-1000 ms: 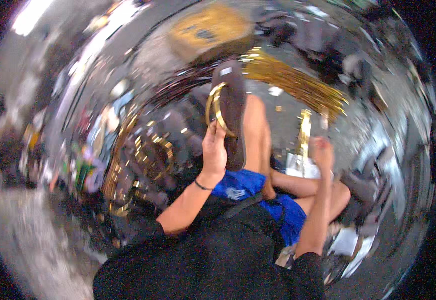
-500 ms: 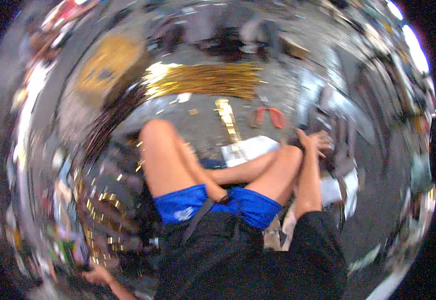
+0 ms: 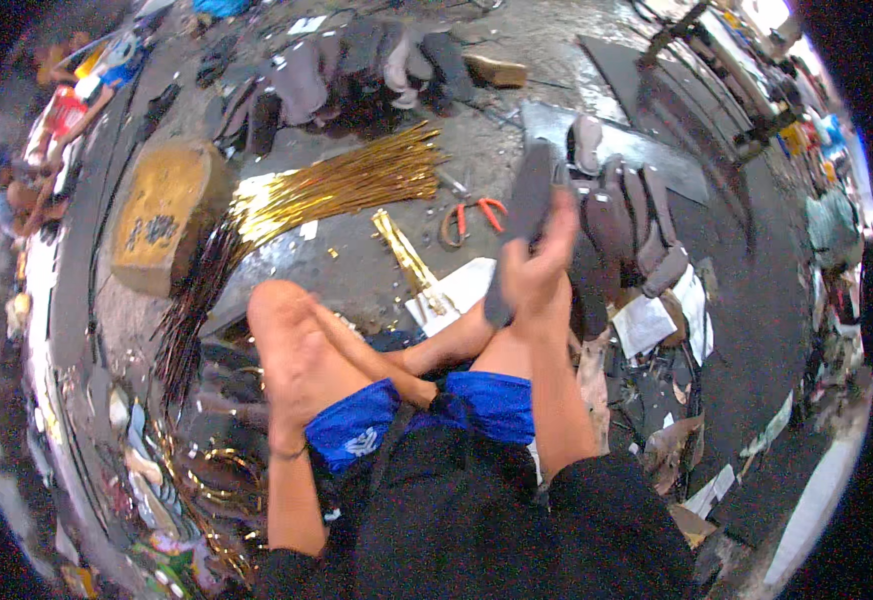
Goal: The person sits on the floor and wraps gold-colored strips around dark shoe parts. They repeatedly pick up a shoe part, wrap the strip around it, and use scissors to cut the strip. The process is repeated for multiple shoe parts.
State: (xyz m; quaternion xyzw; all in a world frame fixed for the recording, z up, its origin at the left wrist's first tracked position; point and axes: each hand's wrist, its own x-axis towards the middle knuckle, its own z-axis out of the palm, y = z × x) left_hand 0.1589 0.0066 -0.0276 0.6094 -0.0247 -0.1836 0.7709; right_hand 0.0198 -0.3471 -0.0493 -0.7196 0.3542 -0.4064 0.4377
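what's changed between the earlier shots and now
The left hand let go of a gold-strapped sandal and came to the left leg. The right hand, now holding a dark sole, moved inward from the right. Gold strips and the yellowish block stayed on the floor.

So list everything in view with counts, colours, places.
held sole: one, dark grey, in right hand
hand tool: one, red handles, floor ahead
strip bundle: one, gold and dark, ahead
short strips: several, gold, partly on white sheet
block: one, yellowish, left
far soles: several, dark, top
near soles: several, dark, right
person: at least one, far left
scraps: uncounted, mixed, around the floor
shorts: one pair, blue, lap
left hand: one, on left thigh
right hand: one, raised
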